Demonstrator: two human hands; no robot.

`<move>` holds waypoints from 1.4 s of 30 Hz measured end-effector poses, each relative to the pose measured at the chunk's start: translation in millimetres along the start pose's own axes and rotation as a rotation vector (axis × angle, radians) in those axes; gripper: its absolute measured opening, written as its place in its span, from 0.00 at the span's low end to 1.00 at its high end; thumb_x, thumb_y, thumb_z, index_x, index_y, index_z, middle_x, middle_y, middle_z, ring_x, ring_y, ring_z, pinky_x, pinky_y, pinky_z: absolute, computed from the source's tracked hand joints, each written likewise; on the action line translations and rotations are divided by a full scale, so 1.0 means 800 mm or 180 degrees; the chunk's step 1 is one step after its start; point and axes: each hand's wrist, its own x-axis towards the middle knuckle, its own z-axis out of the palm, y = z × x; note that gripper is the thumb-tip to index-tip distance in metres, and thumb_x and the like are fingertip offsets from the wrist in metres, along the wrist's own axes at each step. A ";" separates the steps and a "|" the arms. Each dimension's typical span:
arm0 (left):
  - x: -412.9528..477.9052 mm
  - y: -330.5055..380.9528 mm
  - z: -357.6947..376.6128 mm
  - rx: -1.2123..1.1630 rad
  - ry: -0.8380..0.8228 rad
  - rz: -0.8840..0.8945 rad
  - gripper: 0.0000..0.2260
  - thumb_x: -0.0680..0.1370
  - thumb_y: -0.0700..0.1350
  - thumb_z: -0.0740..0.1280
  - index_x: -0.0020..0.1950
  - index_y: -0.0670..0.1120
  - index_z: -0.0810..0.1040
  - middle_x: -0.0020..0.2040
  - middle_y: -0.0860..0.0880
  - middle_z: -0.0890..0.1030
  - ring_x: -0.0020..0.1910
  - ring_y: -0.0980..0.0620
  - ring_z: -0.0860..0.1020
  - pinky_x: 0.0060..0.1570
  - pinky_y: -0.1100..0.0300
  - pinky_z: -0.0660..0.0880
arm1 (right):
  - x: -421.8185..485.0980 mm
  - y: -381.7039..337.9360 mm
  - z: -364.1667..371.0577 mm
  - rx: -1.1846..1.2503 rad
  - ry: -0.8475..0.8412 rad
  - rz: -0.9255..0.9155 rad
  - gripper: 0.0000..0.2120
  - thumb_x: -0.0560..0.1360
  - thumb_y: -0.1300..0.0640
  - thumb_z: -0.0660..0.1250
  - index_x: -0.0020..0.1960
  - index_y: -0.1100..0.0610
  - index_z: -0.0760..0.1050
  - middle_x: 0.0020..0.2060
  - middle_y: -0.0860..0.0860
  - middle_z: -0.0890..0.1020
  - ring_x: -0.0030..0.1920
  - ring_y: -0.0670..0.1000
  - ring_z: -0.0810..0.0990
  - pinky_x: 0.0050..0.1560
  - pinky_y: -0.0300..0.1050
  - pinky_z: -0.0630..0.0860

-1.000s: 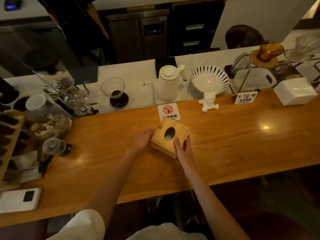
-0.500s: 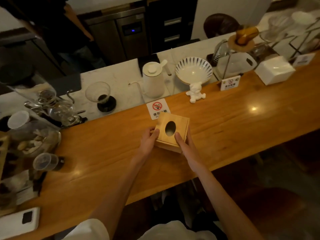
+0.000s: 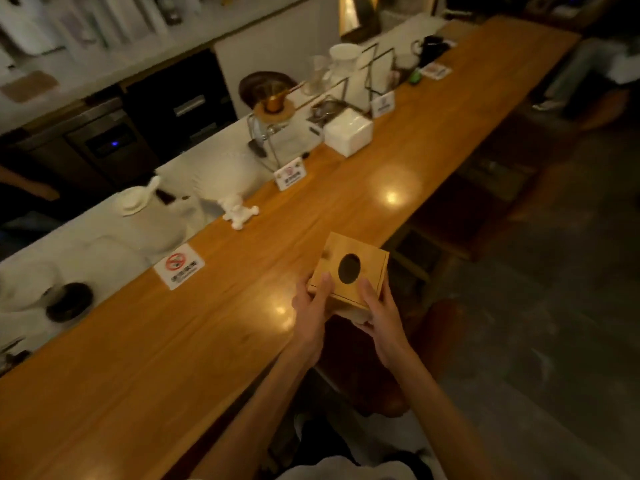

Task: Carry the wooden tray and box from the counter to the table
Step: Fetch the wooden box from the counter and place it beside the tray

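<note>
Box is up off the counter, tray nowhere in sight yet

Both hands have a closed grip on the wooden box [image 3: 348, 271], left hand [image 3: 311, 306] and right hand [image 3: 379, 315] on its near sides, holding it lower middle of frame, past the wooden surface [image 3: 173, 341] edge. So pickup looks done, the carry to the table is left. The frame's blurry, but I can't spot any wooden tray.

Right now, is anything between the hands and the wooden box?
No. The left hand and right hand already grip the wooden box directly, holding it at the counter's near edge. The destination table is not in view.
</note>
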 end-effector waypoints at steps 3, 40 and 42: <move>-0.018 -0.018 0.096 -0.0067 -0.0130 0.0193 0.39 0.68 0.62 0.76 0.73 0.58 0.60 0.69 0.53 0.73 0.66 0.51 0.75 0.64 0.46 0.75 | -0.022 -0.015 -0.077 0.0192 0.0152 -0.0263 0.39 0.74 0.41 0.69 0.77 0.33 0.51 0.66 0.41 0.74 0.62 0.47 0.77 0.54 0.49 0.77; 0.325 -0.023 1.055 0.0387 -0.1838 -0.0611 0.41 0.71 0.63 0.72 0.78 0.64 0.54 0.75 0.48 0.69 0.68 0.43 0.75 0.64 0.37 0.73 | 0.354 -0.484 -0.952 0.1013 0.1075 -0.0278 0.15 0.77 0.45 0.68 0.61 0.49 0.77 0.62 0.59 0.78 0.61 0.60 0.80 0.54 0.66 0.81; 0.362 -0.013 1.118 0.0376 -0.1651 -0.0462 0.36 0.73 0.60 0.71 0.77 0.61 0.58 0.70 0.49 0.74 0.64 0.44 0.78 0.60 0.41 0.77 | 0.394 -0.513 -0.995 0.0916 0.0901 -0.0265 0.12 0.77 0.47 0.68 0.59 0.48 0.78 0.61 0.58 0.79 0.60 0.59 0.81 0.55 0.64 0.81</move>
